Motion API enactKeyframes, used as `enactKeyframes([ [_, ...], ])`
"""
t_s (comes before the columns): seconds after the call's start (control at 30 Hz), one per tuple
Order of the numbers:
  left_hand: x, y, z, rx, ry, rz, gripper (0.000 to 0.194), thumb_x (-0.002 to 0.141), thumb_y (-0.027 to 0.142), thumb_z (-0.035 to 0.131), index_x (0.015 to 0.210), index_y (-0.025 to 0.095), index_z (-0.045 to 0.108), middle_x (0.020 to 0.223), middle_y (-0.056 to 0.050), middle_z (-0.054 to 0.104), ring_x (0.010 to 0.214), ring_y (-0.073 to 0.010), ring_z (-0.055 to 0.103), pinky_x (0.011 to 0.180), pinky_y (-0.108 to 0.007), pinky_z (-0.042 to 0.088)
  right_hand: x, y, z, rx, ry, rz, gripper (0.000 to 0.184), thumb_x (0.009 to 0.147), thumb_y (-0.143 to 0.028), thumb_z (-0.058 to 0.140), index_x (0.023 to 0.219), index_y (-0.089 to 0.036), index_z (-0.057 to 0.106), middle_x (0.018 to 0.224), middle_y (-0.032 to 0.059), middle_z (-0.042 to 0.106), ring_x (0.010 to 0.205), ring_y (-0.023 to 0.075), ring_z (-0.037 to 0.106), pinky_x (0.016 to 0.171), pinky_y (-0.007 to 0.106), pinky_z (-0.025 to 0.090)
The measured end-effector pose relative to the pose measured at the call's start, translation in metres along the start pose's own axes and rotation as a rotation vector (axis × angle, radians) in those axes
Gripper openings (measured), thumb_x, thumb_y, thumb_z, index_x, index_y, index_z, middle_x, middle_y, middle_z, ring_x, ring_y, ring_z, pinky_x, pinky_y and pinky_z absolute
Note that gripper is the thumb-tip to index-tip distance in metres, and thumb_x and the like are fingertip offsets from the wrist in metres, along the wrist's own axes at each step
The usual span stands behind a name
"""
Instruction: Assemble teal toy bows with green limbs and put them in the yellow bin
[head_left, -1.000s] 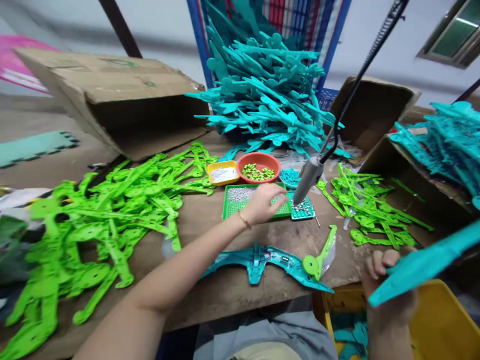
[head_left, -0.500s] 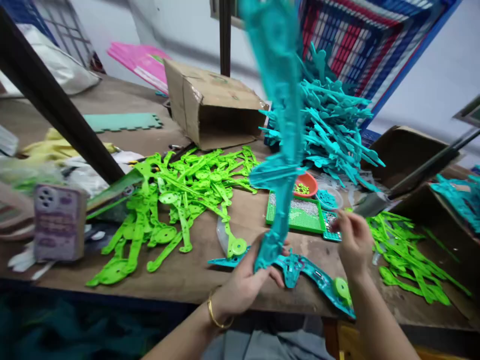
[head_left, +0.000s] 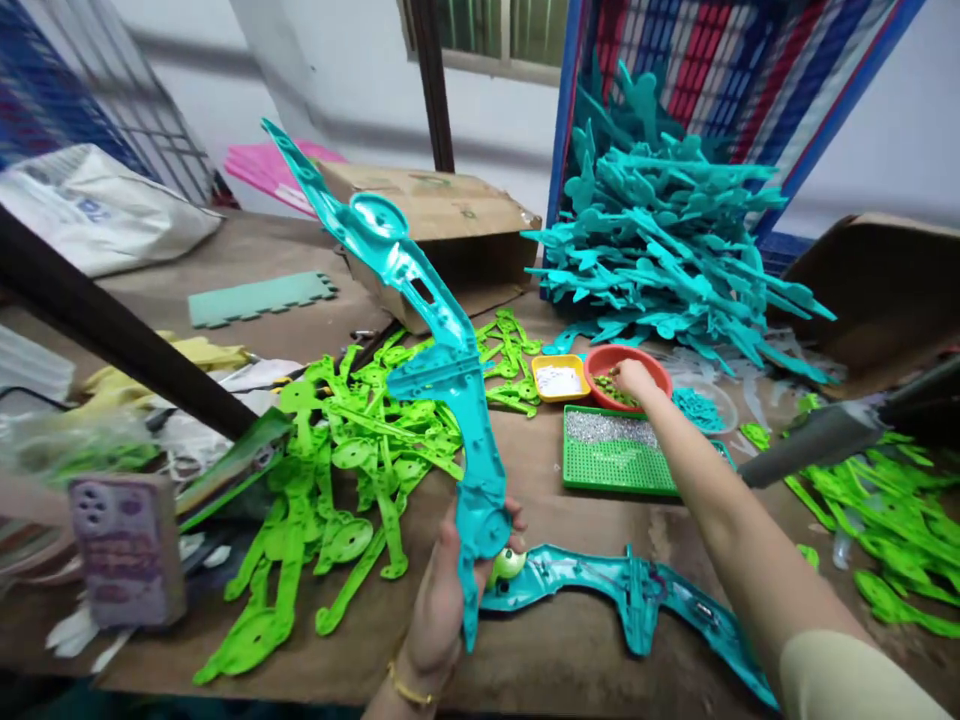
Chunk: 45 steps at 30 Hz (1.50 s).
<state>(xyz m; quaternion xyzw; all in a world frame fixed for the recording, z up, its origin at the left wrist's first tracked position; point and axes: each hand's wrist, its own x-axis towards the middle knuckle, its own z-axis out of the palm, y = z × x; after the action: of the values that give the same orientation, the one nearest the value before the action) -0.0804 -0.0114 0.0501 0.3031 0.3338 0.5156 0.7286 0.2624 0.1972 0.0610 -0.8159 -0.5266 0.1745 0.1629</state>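
Note:
My left hand [head_left: 442,590] is closed around the lower end of a turquoise bow-shaped plastic shell [head_left: 459,405], which stands up tilted to the left with its ribbed inner side showing. Behind that hand, a second turquoise bow-shaped shell [head_left: 577,575] lies on the table, with a round light-green piece [head_left: 508,566] at its left end. My right hand [head_left: 636,383] reaches into a red bowl [head_left: 656,368] of small green plastic pieces [head_left: 611,388]. Its fingers are drawn together among the pieces, and their tips are partly hidden.
Beside the bowl are a yellow dish [head_left: 559,393] of white bits, a green tray [head_left: 615,470] with small metal parts, and a clear bowl [head_left: 724,410] of turquoise pieces. Lime-green parts [head_left: 352,450] lie piled left; turquoise shells [head_left: 667,240] fill a crate behind. A phone [head_left: 127,550] stands left.
My right hand has moved forward into the red bowl. The shell in my left hand has swung to lean left, and the view has shifted.

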Motion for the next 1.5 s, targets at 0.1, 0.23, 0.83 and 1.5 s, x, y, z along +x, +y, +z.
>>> enactKeyframes([
  [0.1, 0.013, -0.001, 0.013, -0.043, 0.023, -0.012, 0.054, 0.080, 0.065, 0.064, 0.111, 0.020, 0.067, 0.107, -0.008, 0.071, 0.095, -0.0239, 0.068, 0.079, -0.033, 0.058, -0.009, 0.006, -0.016, 0.063, 0.098, 0.011, 0.036, 0.092, -0.039, 0.058, 0.121, -0.017, 0.059, 0.124, 0.0092, 0.061, 0.108, 0.0196, 0.062, 0.093, 0.043, 0.054],
  [0.23, 0.019, -0.007, 0.028, -0.068, 0.045, 0.024, 0.055, 0.079, 0.062, 0.066, 0.111, 0.018, 0.063, 0.106, -0.009, 0.071, 0.095, -0.0243, 0.070, 0.077, -0.034, 0.058, -0.063, -0.001, -0.019, 0.233, 0.184, -0.065, 0.033, 0.093, -0.031, 0.053, 0.116, -0.011, 0.065, 0.111, 0.0117, 0.070, 0.101, 0.0191, 0.067, 0.093, 0.036, 0.054],
  [0.83, -0.005, -0.042, 0.050, -0.011, 0.082, 0.108, 0.051, 0.088, 0.065, 0.049, 0.102, 0.020, 0.068, 0.100, -0.008, 0.075, 0.120, -0.0295, 0.063, 0.095, -0.043, 0.057, -0.300, -0.018, 0.049, 0.757, -0.125, -0.570, 0.019, 0.092, -0.031, 0.056, 0.108, -0.025, 0.064, 0.119, 0.0069, 0.069, 0.110, 0.0189, 0.065, 0.082, 0.032, 0.056],
  [1.5, -0.014, -0.066, 0.064, 0.117, 0.077, 0.162, 0.045, 0.089, 0.063, 0.050, 0.104, 0.023, 0.063, 0.104, -0.005, 0.071, 0.114, -0.0227, 0.064, 0.098, -0.036, 0.051, -0.313, -0.004, 0.041, 0.696, -0.087, -0.555, 0.021, 0.090, -0.034, 0.057, 0.102, -0.022, 0.071, 0.087, 0.0041, 0.075, 0.074, 0.0155, 0.067, 0.074, 0.030, 0.054],
])
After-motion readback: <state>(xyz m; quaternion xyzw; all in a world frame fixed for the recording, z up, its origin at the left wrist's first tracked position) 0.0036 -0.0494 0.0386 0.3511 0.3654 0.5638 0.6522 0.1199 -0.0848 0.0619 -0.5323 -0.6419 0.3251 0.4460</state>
